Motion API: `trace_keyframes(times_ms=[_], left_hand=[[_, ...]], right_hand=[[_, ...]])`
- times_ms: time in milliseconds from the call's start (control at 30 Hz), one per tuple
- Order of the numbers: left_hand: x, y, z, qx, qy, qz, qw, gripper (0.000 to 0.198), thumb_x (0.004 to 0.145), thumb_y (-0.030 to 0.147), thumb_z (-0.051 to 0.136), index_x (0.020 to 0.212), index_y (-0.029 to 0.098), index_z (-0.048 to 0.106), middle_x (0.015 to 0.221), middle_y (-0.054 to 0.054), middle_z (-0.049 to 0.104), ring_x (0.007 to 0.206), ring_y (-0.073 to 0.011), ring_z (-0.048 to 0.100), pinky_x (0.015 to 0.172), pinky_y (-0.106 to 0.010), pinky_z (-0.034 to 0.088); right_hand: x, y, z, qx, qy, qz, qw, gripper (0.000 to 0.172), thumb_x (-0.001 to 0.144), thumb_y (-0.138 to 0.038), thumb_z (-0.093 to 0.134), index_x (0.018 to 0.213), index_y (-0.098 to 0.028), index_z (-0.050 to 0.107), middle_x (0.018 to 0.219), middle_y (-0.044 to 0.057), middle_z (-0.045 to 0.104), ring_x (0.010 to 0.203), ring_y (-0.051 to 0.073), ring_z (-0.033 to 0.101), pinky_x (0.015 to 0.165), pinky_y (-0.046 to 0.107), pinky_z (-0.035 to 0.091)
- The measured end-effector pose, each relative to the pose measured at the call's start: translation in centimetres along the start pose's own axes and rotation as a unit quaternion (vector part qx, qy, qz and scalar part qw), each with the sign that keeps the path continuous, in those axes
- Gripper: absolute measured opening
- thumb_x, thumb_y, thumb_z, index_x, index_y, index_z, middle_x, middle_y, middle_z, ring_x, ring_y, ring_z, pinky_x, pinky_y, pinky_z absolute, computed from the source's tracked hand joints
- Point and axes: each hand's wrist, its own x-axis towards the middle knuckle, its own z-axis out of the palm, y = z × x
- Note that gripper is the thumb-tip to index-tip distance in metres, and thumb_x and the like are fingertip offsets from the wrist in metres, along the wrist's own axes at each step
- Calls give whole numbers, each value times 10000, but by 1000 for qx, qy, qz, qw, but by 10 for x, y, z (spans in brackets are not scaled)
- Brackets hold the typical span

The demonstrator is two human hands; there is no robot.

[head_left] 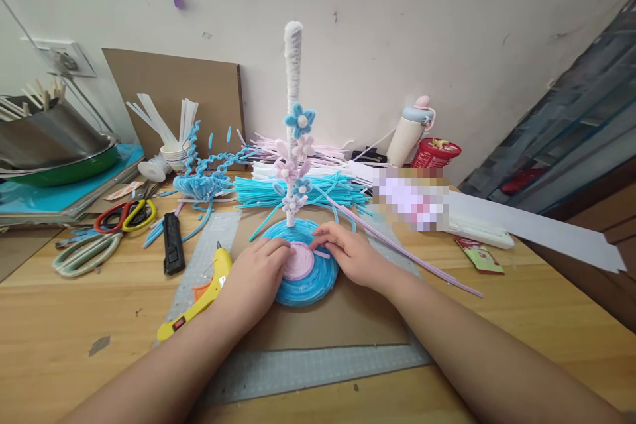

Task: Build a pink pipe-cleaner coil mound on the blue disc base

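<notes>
While fingers on disc; sticks in pot

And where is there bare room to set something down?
Front left, the tabletop is mostly bare between the black cutter, yellow glue gun and left forearm; right, between the green packet and right forearm. Crowded behind the blue disc: blue stems, bottle, red tub.

fuzzy blue disc lies flat on cardboard, pink spiral on top, white stem w/ cute lil flowers upright at its far edge
</notes>
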Motion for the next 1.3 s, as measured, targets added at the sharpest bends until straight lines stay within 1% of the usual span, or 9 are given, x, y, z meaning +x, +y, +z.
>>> trace_keyframes(times_ms=[200, 367, 533, 733, 833, 967, 1167, 1233, 1300], left_hand=[[1, -2, 5, 12, -18, 1, 1000, 365, 943, 130, 375, 1245, 157, 578, 1199, -103, 624, 1063, -251, 569, 947, -443, 470], [2, -4, 9, -8, -14, -5, 1000, 410, 918, 111, 368, 1287, 156, 539, 1225, -114, 590, 1097, -242, 544, 969, -424, 452], [3, 1, 5, 27, -61, -18, 998, 481, 877, 97, 394, 1324, 229, 512, 1223, -83, 572, 1054, -249, 528, 929, -426, 447], [7, 4, 0, 35, -80, -19, 996, 479, 877, 100, 395, 1317, 245, 519, 1216, -86, 573, 1049, -246, 530, 893, -398, 453], [9, 4, -2, 39, -90, -13, 995, 474, 882, 113, 413, 1331, 236, 504, 1228, -85, 570, 1072, -247, 524, 887, -385, 456], [10, 5, -4, 43, -98, -8, 994, 459, 901, 116, 392, 1333, 228, 502, 1223, -82, 571, 1057, -240, 525, 901, -376, 447], [9, 5, -6, 46, -101, -2, 994, 483, 904, 121, 372, 1347, 276, 486, 1176, -65, 576, 982, -224, 530, 889, -371, 438], [9, 5, -5, 57, -102, -2, 993, 481, 899, 130, 380, 1341, 284, 492, 1163, -63, 576, 966, -224, 525, 872, -371, 437], [8, 7, -3, 69, -99, -6, 993, 460, 904, 147, 393, 1332, 280, 499, 1169, -63, 574, 972, -227, 518, 874, -373, 430]], right_hand=[[5, 4, 5, -5, 18, -12, 1000, 271, 821, -62, 527, 1048, -205, 565, 972, 33, 693, 894, 165, 617, 824, 330, 474], [6, 2, 9, -53, 29, -27, 998, 256, 798, -100, 606, 1030, -208, 608, 946, 29, 678, 858, 178, 583, 799, 340, 456], [4, 1, 11, -81, 33, -33, 996, 283, 806, -105, 595, 1067, -214, 600, 968, 31, 675, 875, 188, 572, 827, 362, 431], [3, 5, 11, -86, 24, -40, 995, 297, 820, -112, 574, 1097, -217, 587, 994, 35, 670, 884, 190, 571, 841, 373, 426], [4, 4, 9, -87, 16, -47, 995, 356, 815, -117, 579, 1156, -219, 565, 1083, 50, 659, 892, 196, 568, 850, 384, 423], [6, 4, 6, -69, -1, -41, 997, 404, 803, -109, 578, 1191, -218, 554, 1121, 50, 668, 884, 194, 564, 857, 384, 428], [9, 14, 9, 20, 12, -10, 1000, 383, 834, -115, 488, 1205, -208, 513, 1073, 55, 690, 795, 165, 584, 776, 346, 481], [9, 14, 8, 24, 39, -8, 999, 343, 833, -132, 485, 1163, -209, 533, 1060, 54, 682, 829, 170, 596, 785, 348, 491], [8, 6, 6, -4, 121, -19, 992, 280, 848, -147, 464, 1102, -216, 560, 1048, 60, 663, 871, 182, 599, 795, 356, 494]])
